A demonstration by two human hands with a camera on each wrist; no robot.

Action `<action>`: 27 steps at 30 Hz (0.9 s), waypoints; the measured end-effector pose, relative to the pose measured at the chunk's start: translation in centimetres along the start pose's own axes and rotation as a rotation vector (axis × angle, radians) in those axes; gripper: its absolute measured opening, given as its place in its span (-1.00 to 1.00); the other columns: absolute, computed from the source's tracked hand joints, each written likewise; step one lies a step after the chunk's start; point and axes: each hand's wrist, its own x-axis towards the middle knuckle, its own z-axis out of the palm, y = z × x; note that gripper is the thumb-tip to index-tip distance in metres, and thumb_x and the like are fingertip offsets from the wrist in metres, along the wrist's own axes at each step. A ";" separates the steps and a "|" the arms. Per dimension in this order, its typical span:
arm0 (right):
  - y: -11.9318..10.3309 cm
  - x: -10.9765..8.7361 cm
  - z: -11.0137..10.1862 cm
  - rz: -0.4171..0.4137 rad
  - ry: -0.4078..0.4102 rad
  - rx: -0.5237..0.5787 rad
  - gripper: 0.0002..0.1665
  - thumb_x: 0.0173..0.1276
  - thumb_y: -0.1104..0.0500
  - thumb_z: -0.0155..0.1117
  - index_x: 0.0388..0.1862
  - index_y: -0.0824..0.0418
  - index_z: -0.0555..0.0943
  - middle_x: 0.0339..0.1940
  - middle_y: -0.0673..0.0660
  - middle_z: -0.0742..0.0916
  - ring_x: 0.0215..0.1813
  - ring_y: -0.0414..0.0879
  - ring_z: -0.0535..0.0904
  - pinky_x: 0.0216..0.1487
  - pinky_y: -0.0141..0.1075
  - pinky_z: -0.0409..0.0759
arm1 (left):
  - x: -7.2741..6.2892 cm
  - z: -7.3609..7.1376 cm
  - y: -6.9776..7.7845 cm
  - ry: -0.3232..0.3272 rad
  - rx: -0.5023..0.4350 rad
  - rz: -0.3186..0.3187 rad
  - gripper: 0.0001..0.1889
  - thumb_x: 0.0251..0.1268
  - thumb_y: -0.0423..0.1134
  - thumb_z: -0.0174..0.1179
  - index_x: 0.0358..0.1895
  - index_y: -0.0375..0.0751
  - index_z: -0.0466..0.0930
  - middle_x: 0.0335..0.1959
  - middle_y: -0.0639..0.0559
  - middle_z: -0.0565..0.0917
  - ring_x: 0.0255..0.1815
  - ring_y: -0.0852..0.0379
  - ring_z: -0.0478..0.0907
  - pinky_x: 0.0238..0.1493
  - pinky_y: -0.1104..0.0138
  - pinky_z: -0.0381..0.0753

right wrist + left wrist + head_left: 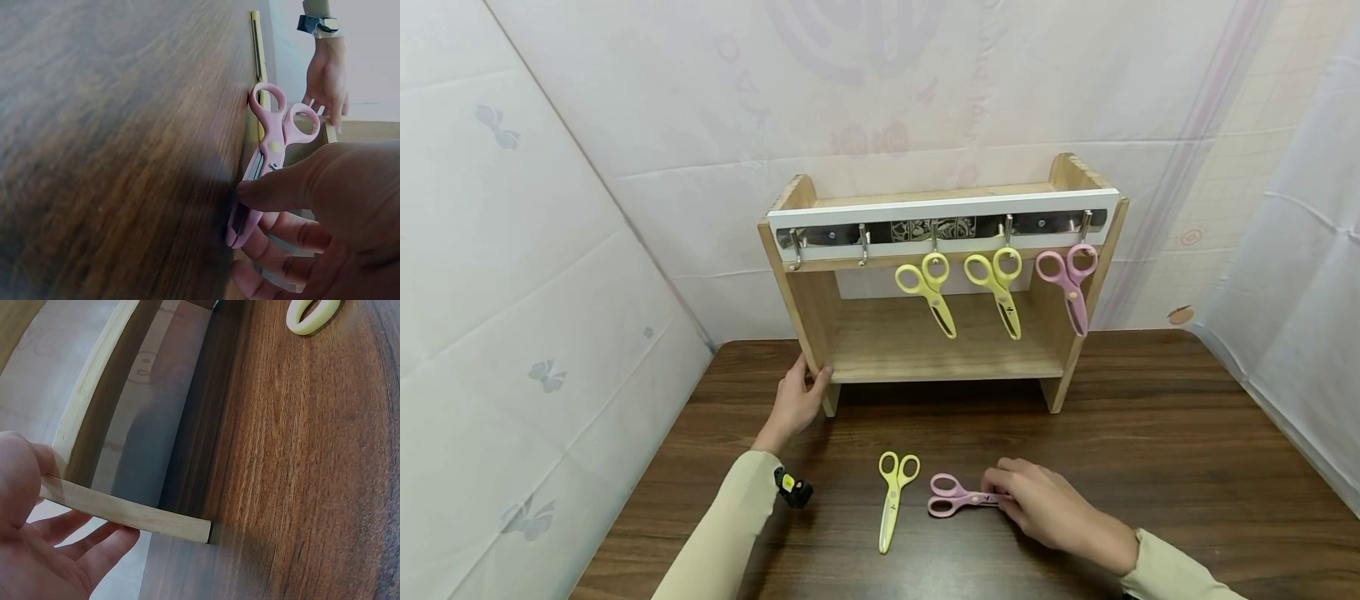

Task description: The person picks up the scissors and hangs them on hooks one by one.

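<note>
My left hand (796,402) grips the lower left side panel of a wooden rack (940,342). In the left wrist view, the thumb lies at the shelf corner and the fingers reach around the panel's outer face. On the right, my right hand (1037,507) pinches a pair of pink scissors (967,498) by the blades, between thumb and fingers. Their two handle loops point left, toward a pair of yellow scissors (891,504) lying on the table. The right wrist view shows the pink scissors' blades (253,165) partly covered by the thumb.
Along the rack's white top board (850,212) runs a row of metal hooks. Two yellow scissors (934,300) (1003,293) and one pink pair (1072,292) hang from the middle and right ones. Two left hooks (863,243) hold nothing. Patterned sheeting (700,167) encloses the brown table (1150,433).
</note>
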 end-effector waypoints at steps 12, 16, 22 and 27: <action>-0.1 0.1 -0.2 0.017 -0.014 -0.022 -0.63 0.18 0.35 0.55 -0.29 -0.11 0.65 -0.36 -0.23 0.58 -0.34 -0.38 0.49 -0.47 -0.40 0.54 | 0.0 0.1 0.0 0.002 -0.001 0.001 -0.43 0.68 -0.14 0.00 0.59 -0.22 0.14 0.34 -0.37 0.47 0.32 -0.31 0.50 0.15 -0.09 0.67; -0.2 0.8 -1.1 -0.002 -0.021 -0.059 -0.66 0.18 0.36 0.55 -0.30 -0.08 0.66 -0.36 -0.21 0.60 -0.34 -0.36 0.52 -0.47 -0.41 0.56 | 0.0 0.2 0.1 0.003 0.005 0.003 -0.43 0.68 -0.12 0.00 0.59 -0.20 0.15 0.32 -0.36 0.49 0.31 -0.29 0.51 0.13 -0.08 0.69; -0.6 3.3 -3.7 -0.072 0.020 -0.165 -0.68 0.16 0.32 0.57 -0.32 -0.07 0.66 -0.37 -0.19 0.60 -0.33 -0.29 0.53 -0.40 -0.34 0.60 | -0.1 0.1 0.0 0.008 0.013 0.007 -0.44 0.68 -0.12 0.01 0.58 -0.19 0.17 0.31 -0.34 0.51 0.31 -0.27 0.51 0.14 -0.09 0.68; -1.3 5.9 -6.1 -0.137 0.094 -0.205 -0.73 0.18 0.29 0.59 -0.32 -0.04 0.69 -0.37 -0.16 0.63 -0.34 -0.24 0.55 -0.38 -0.28 0.60 | -0.2 -0.1 0.1 0.008 0.014 0.007 -0.46 0.68 -0.12 0.01 0.57 -0.20 0.20 0.31 -0.34 0.51 0.32 -0.27 0.51 0.15 -0.10 0.67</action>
